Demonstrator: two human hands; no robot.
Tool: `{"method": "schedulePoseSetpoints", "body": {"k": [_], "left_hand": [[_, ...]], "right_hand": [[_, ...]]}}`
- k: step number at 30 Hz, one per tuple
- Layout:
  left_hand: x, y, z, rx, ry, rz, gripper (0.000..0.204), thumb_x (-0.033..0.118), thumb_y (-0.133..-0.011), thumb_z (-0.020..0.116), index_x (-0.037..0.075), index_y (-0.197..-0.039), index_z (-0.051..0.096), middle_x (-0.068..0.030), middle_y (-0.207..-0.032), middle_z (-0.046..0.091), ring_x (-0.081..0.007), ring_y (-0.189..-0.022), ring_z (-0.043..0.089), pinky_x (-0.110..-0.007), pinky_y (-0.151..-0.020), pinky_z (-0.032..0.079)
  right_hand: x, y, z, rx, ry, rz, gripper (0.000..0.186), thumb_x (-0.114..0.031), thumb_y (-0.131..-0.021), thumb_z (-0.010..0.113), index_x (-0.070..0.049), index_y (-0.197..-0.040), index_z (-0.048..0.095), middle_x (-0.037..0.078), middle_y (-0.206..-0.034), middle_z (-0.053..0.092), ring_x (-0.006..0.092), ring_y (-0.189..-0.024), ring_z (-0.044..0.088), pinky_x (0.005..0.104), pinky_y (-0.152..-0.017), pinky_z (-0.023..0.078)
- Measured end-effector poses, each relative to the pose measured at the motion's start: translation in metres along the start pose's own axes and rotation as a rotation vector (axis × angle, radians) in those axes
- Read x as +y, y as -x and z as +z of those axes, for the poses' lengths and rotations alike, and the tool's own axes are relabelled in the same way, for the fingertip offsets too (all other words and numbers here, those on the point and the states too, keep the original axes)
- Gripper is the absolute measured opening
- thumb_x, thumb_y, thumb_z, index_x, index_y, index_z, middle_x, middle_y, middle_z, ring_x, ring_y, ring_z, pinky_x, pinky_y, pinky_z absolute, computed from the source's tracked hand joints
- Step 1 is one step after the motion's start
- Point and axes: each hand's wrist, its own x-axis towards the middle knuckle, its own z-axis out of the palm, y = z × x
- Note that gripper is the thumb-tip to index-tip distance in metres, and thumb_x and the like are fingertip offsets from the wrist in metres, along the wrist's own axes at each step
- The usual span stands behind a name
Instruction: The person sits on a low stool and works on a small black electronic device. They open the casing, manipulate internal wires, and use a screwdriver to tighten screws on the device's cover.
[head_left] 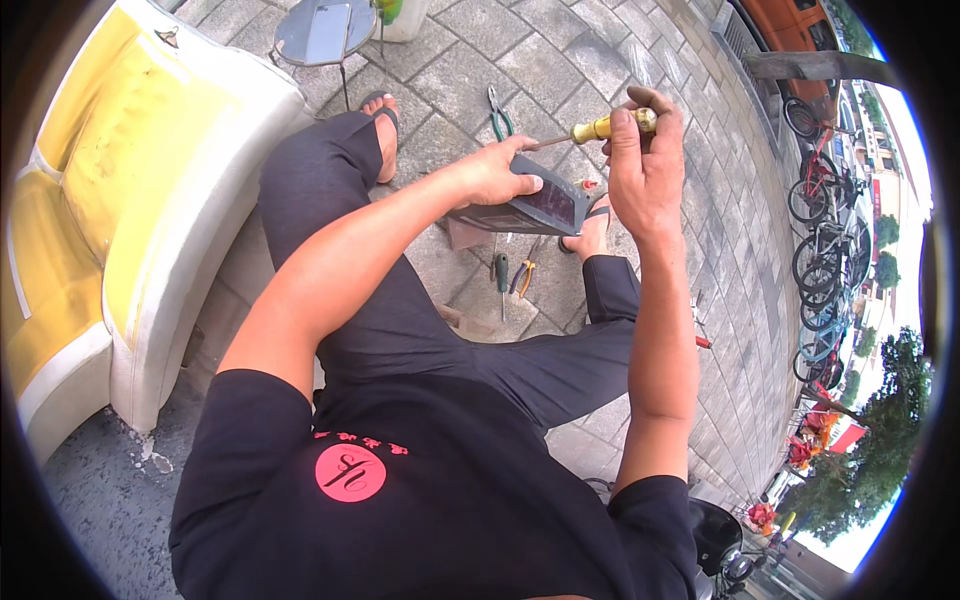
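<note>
My left hand (495, 172) grips a dark, box-shaped device (540, 205) with a glossy end, above the paving between my knees. Its thumb lies along the top edge. In my right hand (645, 180) is a screwdriver (598, 129) with a translucent yellow handle, the fingers closed round the handle's end. The screwdriver's shaft points left toward the fingers of my left hand at the device's far edge. Whether its tip touches the device or those fingers, I cannot tell.
On the paving lie green-handled pliers (500, 115), a dark-handled screwdriver (502, 272) and orange-and-blue-handled pliers (523, 274). A small round table (292, 42) bearing a phone (328, 36) stands at the far left. A yellow-and-white seat (190, 130) fills the left; bicycles (815, 260) stand far right.
</note>
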Motion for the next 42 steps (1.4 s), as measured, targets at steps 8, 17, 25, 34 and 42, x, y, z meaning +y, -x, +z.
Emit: {"method": "schedulePoseSetpoints", "body": {"k": [8,17,25,34,42], "left_hand": [[-0.015,-0.01,0.003,0.01,-0.054,0.043,0.083,0.035,-0.101,0.082,0.003,-0.168,0.043,-0.0261,-0.154,0.063,-0.0352,-0.144,0.062,-0.043,-0.122,0.047],[-0.011,-0.008,0.001,-0.01,0.072,-0.068,0.094,0.037,-0.098,0.086,-0.003,-0.168,0.039,-0.0283,-0.152,0.064,-0.036,-0.142,0.064,-0.043,-0.12,0.049],[-0.012,-0.013,0.002,0.01,0.099,-0.117,0.094,0.038,-0.093,0.091,-0.007,-0.163,0.047,-0.028,-0.148,0.068,-0.0353,-0.136,0.068,-0.043,-0.115,0.053],[-0.005,-0.009,-0.001,-0.009,0.038,-0.15,0.082,0.039,-0.098,0.087,-0.005,-0.159,0.053,-0.0206,-0.14,0.072,-0.029,-0.13,0.07,-0.04,-0.112,0.052],[-0.011,-0.012,0.003,0.01,0.046,-0.14,0.081,0.038,-0.098,0.087,-0.006,-0.158,0.052,-0.0207,-0.139,0.072,-0.0288,-0.129,0.07,-0.04,-0.112,0.052]], "right_hand": [[0.003,-0.001,0.01,-0.008,-0.032,0.042,0.037,-0.024,-0.117,0.064,-0.001,-0.146,0.057,0.006,-0.112,0.067,0.0109,-0.083,0.065,0.0283,-0.074,0.056],[-0.026,-0.011,-0.011,-0.272,0.037,-0.152,0.04,-0.013,-0.108,0.069,-0.001,-0.145,0.061,0.016,-0.128,0.068,0.0269,-0.104,0.072,0.0386,-0.091,0.058],[-0.056,-0.037,-0.013,-0.367,0.38,0.006,0.038,-0.025,-0.103,0.072,-0.005,-0.136,0.072,0.019,-0.116,0.074,0.0372,-0.103,0.076,0.0448,-0.089,0.059],[-0.051,-0.042,-0.02,-0.411,0.409,-0.107,0.044,-0.036,-0.104,0.071,-0.008,-0.138,0.073,0.022,-0.113,0.081,0.0408,-0.107,0.078,0.0481,-0.092,0.06],[-0.058,-0.043,-0.033,-0.508,0.44,-0.114,0.045,-0.027,-0.1,0.07,-0.007,-0.14,0.07,0.022,-0.128,0.076,0.0398,-0.116,0.075,0.0481,-0.097,0.059]]}}
